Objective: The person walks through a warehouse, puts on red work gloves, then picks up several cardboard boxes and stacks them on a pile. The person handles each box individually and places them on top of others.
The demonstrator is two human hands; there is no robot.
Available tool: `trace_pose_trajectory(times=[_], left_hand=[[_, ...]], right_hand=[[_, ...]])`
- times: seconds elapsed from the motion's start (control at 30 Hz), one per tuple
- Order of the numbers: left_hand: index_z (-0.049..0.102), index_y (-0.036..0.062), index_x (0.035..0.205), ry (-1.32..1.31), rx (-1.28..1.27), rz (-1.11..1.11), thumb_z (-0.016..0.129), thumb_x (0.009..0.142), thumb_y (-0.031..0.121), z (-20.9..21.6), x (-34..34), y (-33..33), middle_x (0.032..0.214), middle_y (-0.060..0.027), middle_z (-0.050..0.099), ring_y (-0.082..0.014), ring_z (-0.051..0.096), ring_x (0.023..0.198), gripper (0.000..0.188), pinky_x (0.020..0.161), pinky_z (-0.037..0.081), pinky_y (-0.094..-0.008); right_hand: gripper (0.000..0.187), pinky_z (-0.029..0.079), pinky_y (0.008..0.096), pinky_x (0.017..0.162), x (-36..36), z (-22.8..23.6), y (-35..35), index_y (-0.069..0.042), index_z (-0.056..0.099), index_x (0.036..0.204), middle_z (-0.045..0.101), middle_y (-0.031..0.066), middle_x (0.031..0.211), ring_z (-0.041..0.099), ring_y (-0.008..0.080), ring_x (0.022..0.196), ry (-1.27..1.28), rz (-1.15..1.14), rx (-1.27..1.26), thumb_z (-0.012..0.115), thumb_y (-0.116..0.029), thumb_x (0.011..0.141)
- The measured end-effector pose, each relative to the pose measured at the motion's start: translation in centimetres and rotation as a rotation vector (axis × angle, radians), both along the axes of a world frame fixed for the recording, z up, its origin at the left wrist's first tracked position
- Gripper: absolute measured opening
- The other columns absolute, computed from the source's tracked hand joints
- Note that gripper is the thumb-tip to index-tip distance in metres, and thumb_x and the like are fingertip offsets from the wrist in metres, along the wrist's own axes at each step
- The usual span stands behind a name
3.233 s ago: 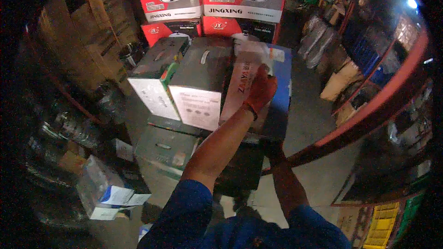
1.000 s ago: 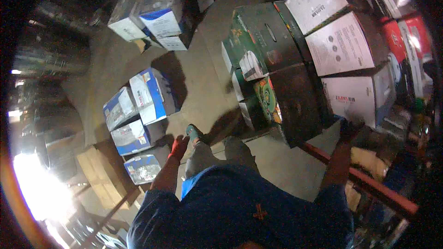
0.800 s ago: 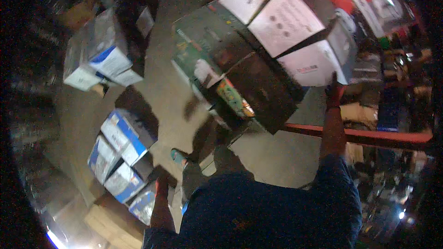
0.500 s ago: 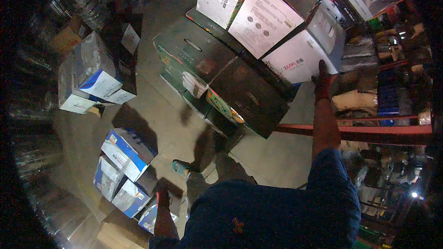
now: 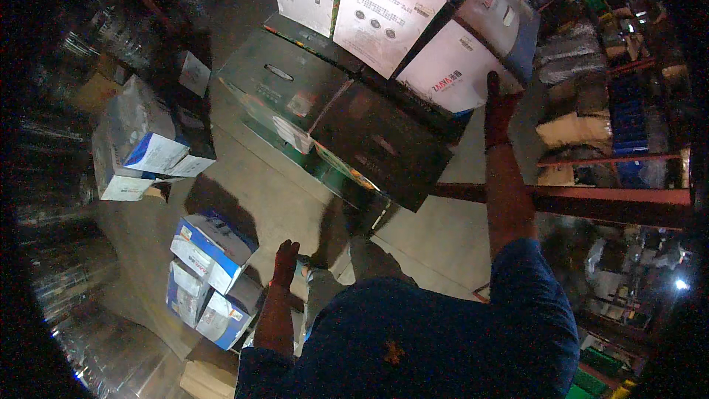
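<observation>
My right hand [image 5: 500, 109] rests against the lower right corner of a white carton [image 5: 448, 74], one digit stretched up along its printed face and the others spread toward its side. That carton stands at the right end of a row with two more white cartons [image 5: 388, 11] on top of large dark green cartons [image 5: 377, 137]. My left hand [image 5: 285, 262] hangs in the air in front of my legs, fingers extended and apart, with nothing visible in it. Nearest to it is a group of blue-and-white cartons [image 5: 210, 247] on the floor.
Another small stack of grey, blue and white cartons [image 5: 140, 129] stands at the left. A red rack beam [image 5: 613, 196] runs along the right, with wrapped goods [image 5: 569, 59] on the shelving. A brown carton [image 5: 210, 378] sits at the lower left. The surroundings are dim.
My left hand has come up and to the right from beside the blue-and-white cartons. My right hand stays at the white carton's corner. The stacked cartons sit farther left in the view.
</observation>
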State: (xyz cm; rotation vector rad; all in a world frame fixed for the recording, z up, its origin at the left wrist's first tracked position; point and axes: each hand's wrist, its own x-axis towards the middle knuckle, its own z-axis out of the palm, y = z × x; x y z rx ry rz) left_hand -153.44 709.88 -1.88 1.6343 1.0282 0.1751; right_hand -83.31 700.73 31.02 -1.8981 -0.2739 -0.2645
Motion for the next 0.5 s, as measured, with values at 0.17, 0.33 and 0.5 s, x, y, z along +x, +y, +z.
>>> trace_pose_trajectory(times=[0.17,0.33,0.5], left_hand=[[0.061,-0.0022,0.131,0.241,0.224,-0.094,0.066,0.095,0.032,0.2,-2.8,-0.5,0.123,-0.0275,0.065,-0.0403,0.062,0.116,0.05,0.098,0.05,-0.0462],[0.067,0.0061,0.099,0.57,0.536,-0.496,0.062,0.091,0.01,-0.1,-9.3,-3.6,0.097,-0.0241,0.069,-0.0422,0.067,0.094,0.011,0.078,0.054,-0.0504],[0.065,0.0064,0.117,0.204,0.216,-0.035,0.063,0.087,0.012,0.2,-12.0,-8.5,0.095,-0.0196,0.068,-0.0371,0.068,0.093,0.031,0.076,0.054,-0.0495]], right_hand=[[0.104,0.028,0.0459,0.122,-2.5,-6.7,-2.6,-0.001,0.017,0.161,0.026,0.022,0.163,0.032,0.0367,0.147,0.0,0.16,-0.031,0.082,-0.034,0.087],[0.084,0.031,0.047,0.121,-7.0,-17.4,-7.1,-0.013,0.021,0.164,0.021,0.0228,0.164,0.032,0.0396,0.146,0.066,0.236,-0.361,0.071,-0.022,0.097],[0.075,0.035,0.0453,0.111,-4.2,-18.4,-9.4,-0.013,0.027,0.159,0.029,0.0208,0.156,0.038,0.0368,0.137,0.029,0.116,-0.436,0.069,-0.023,0.098]])
